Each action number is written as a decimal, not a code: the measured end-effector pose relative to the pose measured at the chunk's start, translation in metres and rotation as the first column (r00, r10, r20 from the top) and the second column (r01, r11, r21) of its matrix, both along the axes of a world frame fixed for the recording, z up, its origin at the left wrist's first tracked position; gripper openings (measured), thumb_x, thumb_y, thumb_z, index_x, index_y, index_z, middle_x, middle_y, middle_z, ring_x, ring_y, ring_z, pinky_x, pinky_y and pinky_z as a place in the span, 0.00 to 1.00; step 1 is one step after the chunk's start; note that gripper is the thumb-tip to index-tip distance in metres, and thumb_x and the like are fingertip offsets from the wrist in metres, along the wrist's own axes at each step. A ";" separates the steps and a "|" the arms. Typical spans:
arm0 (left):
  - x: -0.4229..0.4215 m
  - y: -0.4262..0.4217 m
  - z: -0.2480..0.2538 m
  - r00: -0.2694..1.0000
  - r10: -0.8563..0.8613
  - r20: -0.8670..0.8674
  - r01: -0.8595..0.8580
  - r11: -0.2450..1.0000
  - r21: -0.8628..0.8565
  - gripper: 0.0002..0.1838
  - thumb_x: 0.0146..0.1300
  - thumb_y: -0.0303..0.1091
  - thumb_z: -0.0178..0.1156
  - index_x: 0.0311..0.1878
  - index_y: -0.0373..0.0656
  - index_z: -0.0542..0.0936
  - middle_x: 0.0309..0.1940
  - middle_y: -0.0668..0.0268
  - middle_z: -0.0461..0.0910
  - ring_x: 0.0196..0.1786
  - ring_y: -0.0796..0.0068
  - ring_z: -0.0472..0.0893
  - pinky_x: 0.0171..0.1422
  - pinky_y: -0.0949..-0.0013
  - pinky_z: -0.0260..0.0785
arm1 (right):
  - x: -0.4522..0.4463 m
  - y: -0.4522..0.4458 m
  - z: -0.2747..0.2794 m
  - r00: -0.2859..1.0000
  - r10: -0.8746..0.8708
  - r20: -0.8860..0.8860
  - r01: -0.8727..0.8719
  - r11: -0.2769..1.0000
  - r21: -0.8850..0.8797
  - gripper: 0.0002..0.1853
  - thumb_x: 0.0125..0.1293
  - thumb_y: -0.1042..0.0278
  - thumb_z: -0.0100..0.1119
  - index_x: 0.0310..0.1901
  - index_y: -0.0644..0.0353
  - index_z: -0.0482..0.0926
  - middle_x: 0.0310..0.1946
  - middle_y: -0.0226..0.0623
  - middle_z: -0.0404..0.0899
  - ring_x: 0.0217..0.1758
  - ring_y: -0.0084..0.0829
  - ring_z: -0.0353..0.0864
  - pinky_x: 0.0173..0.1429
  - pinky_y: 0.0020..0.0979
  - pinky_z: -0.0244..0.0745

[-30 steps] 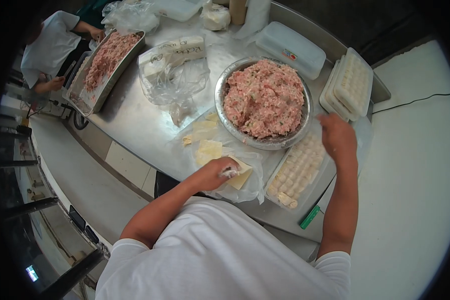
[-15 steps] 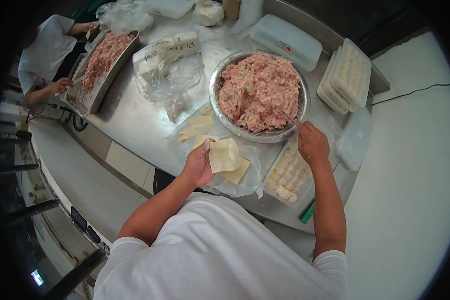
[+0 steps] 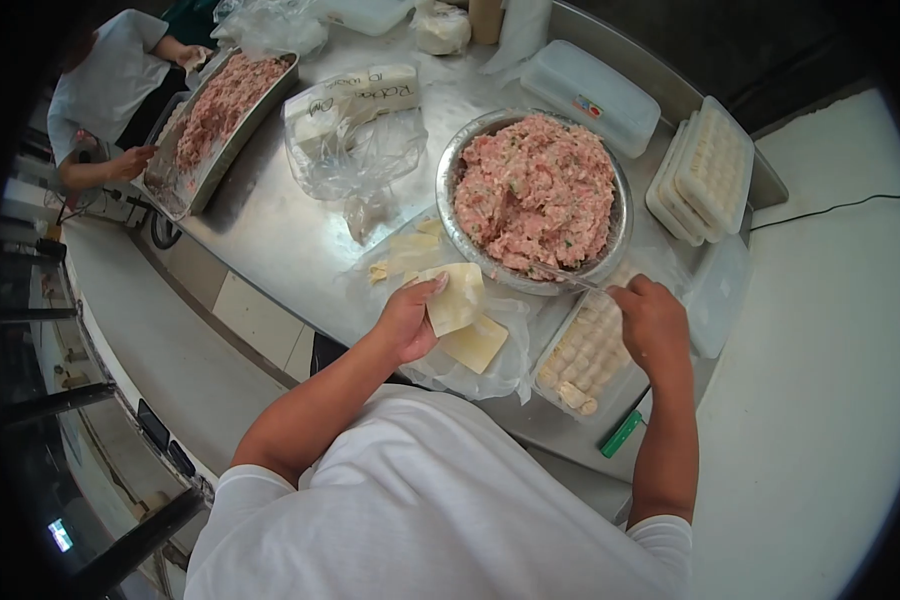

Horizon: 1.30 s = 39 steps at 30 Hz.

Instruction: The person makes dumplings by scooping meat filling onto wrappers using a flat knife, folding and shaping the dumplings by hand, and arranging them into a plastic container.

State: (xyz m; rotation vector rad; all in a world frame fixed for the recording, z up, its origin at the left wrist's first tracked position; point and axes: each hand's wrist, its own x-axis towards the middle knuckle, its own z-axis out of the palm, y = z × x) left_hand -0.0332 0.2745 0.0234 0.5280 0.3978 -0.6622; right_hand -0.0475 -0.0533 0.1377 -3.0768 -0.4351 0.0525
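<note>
My left hand (image 3: 413,325) is closed on a square, pale yellow dumpling wrapper (image 3: 456,298), thumb on top. Beneath it, more wrappers (image 3: 478,343) lie on a clear plastic sheet (image 3: 512,375). My right hand (image 3: 656,325) grips a thin metal utensil (image 3: 582,281) that reaches over the near rim of a steel bowl; its tip is at the meat and its exact kind is unclear. The bowl (image 3: 625,215) is heaped with pink minced meat filling (image 3: 535,190) flecked with green. Below my right hand, a plastic tray (image 3: 545,378) holds rows of filled dumplings (image 3: 585,350).
Lidded containers of dumplings (image 3: 705,170) are stacked at the right, near a clear box (image 3: 590,95). A labelled plastic-wrapped pack (image 3: 355,105) lies left of the bowl. A green marker (image 3: 621,434) rests near the table edge. Another person (image 3: 110,90) works at a meat-filled metal tray (image 3: 238,135).
My right hand has moved down and right, drawing the utensil from inside the meat to the bowl's near rim. The wrapper in my left hand is turned and raised slightly. The view has shifted a little.
</note>
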 end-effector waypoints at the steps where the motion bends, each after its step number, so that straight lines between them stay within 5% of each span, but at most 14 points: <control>1: 0.000 0.000 0.000 1.000 -0.006 0.018 0.004 0.998 0.063 0.20 0.77 0.38 0.53 0.63 0.34 0.73 0.58 0.55 0.80 0.59 0.58 0.82 0.69 0.55 0.74 | -0.003 -0.001 0.008 0.999 -0.037 0.026 0.036 0.999 0.033 0.15 0.61 0.75 0.56 0.47 0.51 0.87 0.34 0.36 0.78 0.39 0.40 0.82 0.41 0.42 0.79; 6: -0.001 -0.010 -0.004 0.994 0.012 -0.108 -0.003 0.997 0.083 0.19 0.78 0.37 0.50 0.64 0.34 0.72 0.58 0.55 0.80 0.59 0.57 0.82 0.69 0.54 0.74 | -0.012 0.002 0.013 0.982 -0.191 -0.004 0.191 0.981 -0.022 0.14 0.60 0.74 0.57 0.45 0.51 0.86 0.34 0.35 0.79 0.37 0.41 0.83 0.40 0.43 0.80; 8: -0.001 -0.018 -0.004 0.990 0.017 -0.140 -0.003 0.995 0.101 0.19 0.78 0.36 0.48 0.64 0.34 0.72 0.58 0.55 0.79 0.59 0.57 0.82 0.70 0.53 0.74 | -0.013 0.001 -0.003 0.997 -0.062 -0.046 0.064 0.997 0.044 0.13 0.59 0.73 0.58 0.45 0.51 0.86 0.34 0.34 0.80 0.38 0.41 0.84 0.40 0.42 0.81; 18: 0.005 -0.037 -0.002 0.985 0.034 -0.170 -0.009 0.990 0.144 0.22 0.80 0.38 0.41 0.67 0.34 0.70 0.61 0.55 0.78 0.62 0.57 0.80 0.71 0.53 0.72 | -0.008 0.025 -0.045 0.999 0.033 0.029 -0.038 0.972 0.233 0.12 0.59 0.73 0.60 0.44 0.53 0.86 0.33 0.34 0.81 0.36 0.41 0.84 0.38 0.42 0.81; 21: 0.002 -0.034 0.005 0.979 0.069 -0.190 -0.044 0.991 0.129 0.22 0.81 0.38 0.40 0.68 0.35 0.70 0.61 0.55 0.78 0.63 0.57 0.79 0.72 0.52 0.71 | -0.017 0.024 -0.057 0.997 0.019 0.077 -0.049 0.911 0.410 0.13 0.60 0.76 0.60 0.46 0.56 0.86 0.33 0.36 0.82 0.35 0.41 0.84 0.37 0.39 0.80; 23: -0.004 -0.030 0.010 0.978 0.087 -0.188 -0.073 0.994 0.080 0.22 0.81 0.38 0.40 0.68 0.35 0.70 0.61 0.55 0.78 0.63 0.57 0.79 0.72 0.52 0.71 | -0.029 0.026 -0.061 1.000 0.024 0.001 -0.019 0.750 0.661 0.13 0.61 0.80 0.60 0.47 0.61 0.86 0.33 0.40 0.82 0.34 0.40 0.83 0.38 0.36 0.78; 26: -0.014 -0.024 0.012 0.977 0.084 -0.195 -0.064 0.992 0.104 0.21 0.80 0.38 0.40 0.67 0.37 0.70 0.60 0.55 0.78 0.64 0.57 0.79 0.73 0.51 0.70 | -0.049 0.044 -0.070 1.000 -0.014 0.005 0.005 0.625 0.781 0.13 0.61 0.82 0.60 0.47 0.63 0.85 0.36 0.43 0.82 0.35 0.39 0.83 0.39 0.34 0.77; 28: -0.017 -0.022 0.015 0.982 0.104 -0.158 -0.117 0.990 -0.079 0.21 0.80 0.39 0.41 0.67 0.38 0.71 0.57 0.56 0.79 0.62 0.58 0.80 0.73 0.52 0.69 | -0.059 0.063 -0.071 0.998 -0.064 -0.003 0.040 0.577 0.816 0.13 0.62 0.83 0.60 0.48 0.64 0.85 0.36 0.42 0.81 0.34 0.37 0.82 0.39 0.32 0.76; 32: -0.006 -0.026 0.039 0.988 0.134 -0.079 -0.143 0.982 -0.123 0.19 0.79 0.40 0.44 0.63 0.39 0.71 0.52 0.59 0.79 0.59 0.59 0.80 0.72 0.48 0.70 | -0.068 0.089 -0.081 0.980 -0.195 0.024 0.080 0.510 0.857 0.12 0.62 0.82 0.61 0.47 0.62 0.85 0.37 0.40 0.78 0.36 0.38 0.81 0.40 0.33 0.76; 35: 0.002 -0.022 0.048 0.985 0.171 0.015 -0.163 0.957 -0.238 0.20 0.79 0.40 0.43 0.63 0.38 0.71 0.48 0.60 0.80 0.55 0.60 0.81 0.73 0.49 0.69 | -0.067 0.078 -0.075 0.980 -0.190 0.051 0.082 0.631 0.771 0.13 0.60 0.81 0.61 0.46 0.60 0.86 0.34 0.38 0.76 0.35 0.39 0.79 0.39 0.35 0.76; 39: 0.002 -0.022 0.055 0.978 0.202 0.055 -0.202 0.979 0.003 0.21 0.80 0.42 0.41 0.64 0.37 0.70 0.48 0.60 0.80 0.54 0.61 0.81 0.71 0.51 0.70 | -0.069 0.061 -0.032 0.982 -0.173 0.075 0.088 0.772 0.630 0.14 0.57 0.81 0.62 0.45 0.58 0.87 0.34 0.38 0.76 0.34 0.39 0.79 0.38 0.37 0.76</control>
